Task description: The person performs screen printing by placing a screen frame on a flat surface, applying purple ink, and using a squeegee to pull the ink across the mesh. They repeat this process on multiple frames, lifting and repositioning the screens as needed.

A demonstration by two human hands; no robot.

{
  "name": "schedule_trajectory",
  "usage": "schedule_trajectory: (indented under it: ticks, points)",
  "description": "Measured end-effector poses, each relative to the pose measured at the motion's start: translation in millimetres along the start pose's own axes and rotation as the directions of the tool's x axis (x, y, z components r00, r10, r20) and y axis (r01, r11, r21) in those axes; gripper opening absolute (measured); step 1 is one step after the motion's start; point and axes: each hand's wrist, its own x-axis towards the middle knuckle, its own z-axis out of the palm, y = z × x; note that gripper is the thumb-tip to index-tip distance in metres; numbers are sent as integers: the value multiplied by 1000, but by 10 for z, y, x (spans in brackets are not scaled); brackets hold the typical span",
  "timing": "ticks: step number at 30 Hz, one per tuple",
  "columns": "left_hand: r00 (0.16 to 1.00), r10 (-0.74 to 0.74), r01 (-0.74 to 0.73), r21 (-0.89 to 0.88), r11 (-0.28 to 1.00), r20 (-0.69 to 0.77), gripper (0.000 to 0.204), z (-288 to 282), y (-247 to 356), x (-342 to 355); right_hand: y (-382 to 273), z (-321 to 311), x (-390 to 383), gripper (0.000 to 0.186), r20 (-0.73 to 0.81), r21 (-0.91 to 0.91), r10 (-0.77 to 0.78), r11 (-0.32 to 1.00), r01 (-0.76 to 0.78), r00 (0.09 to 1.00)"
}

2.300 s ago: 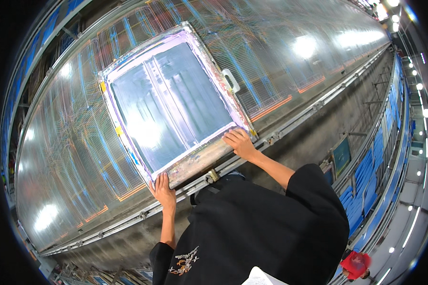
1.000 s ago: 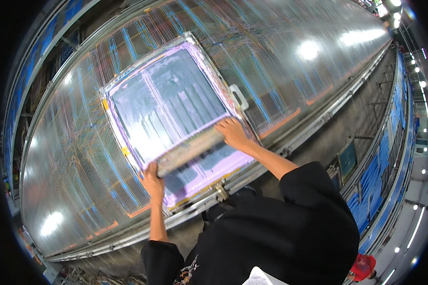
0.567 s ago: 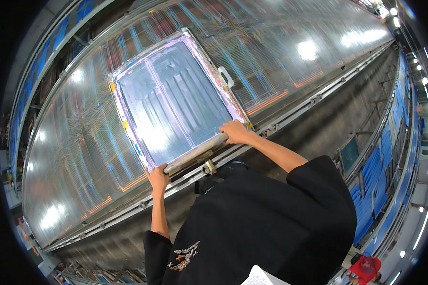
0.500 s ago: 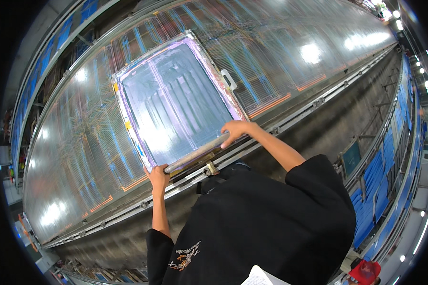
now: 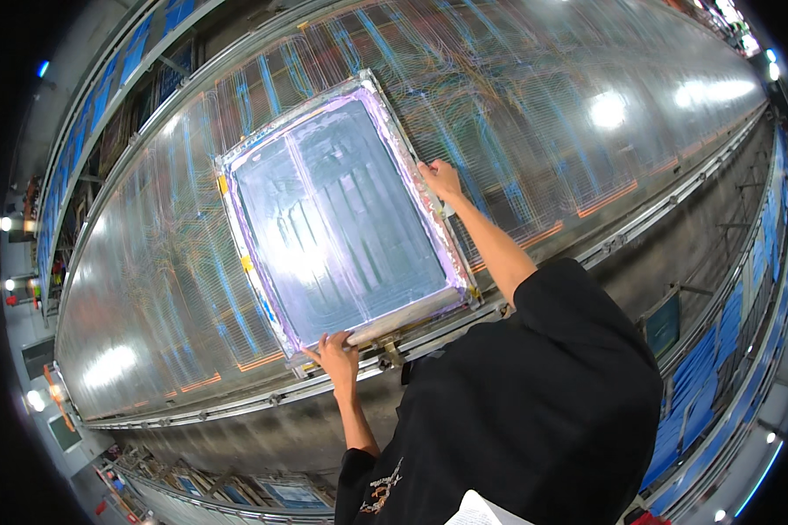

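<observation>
A rectangular screen-printing frame [image 5: 425,308] with grey-blue mesh and purple, paint-smeared borders lies on the long printing table [image 5: 153,289]. My left hand [image 5: 335,357] grips the near edge close to its left corner, thumb and fingers about the bar. At the frame's right side, my right hand [image 5: 440,179] is closed around the white handle, most of which it hides. Yellow tape patches [image 5: 246,264] show along the left border. Under the near edge, a metal clamp piece [image 5: 392,354] sits by the rail.
A metal rail [image 5: 228,401] runs along the table's near side. Orange and blue lines mark the tabletop. Racks with blue panels [image 5: 718,350] stand to the right, and more frames [image 5: 289,494] are stacked at lower left.
My right hand has left the near edge and moved up the right side to the white handle. My left hand stays at the near-left corner. The view has shifted slightly.
</observation>
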Motion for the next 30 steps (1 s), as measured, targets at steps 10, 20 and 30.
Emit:
schedule_trajectory:
  ticks: [10,20,30]
  points:
    - [995,-81,80,-28,996,-60,45,131,111,-138,-120,-160,-359,39,-153,156,32,988,-7,988]
    - [979,-134,134,-12,991,-156,48,-348,120,-461,-1709,-870,-1071,26,-254,251,-253,915,316,934]
    - [957,206,-223,-61,973,-202,47,222,1212,-698,-1452,-2336,-772,31,-440,50,-449,852,521,778]
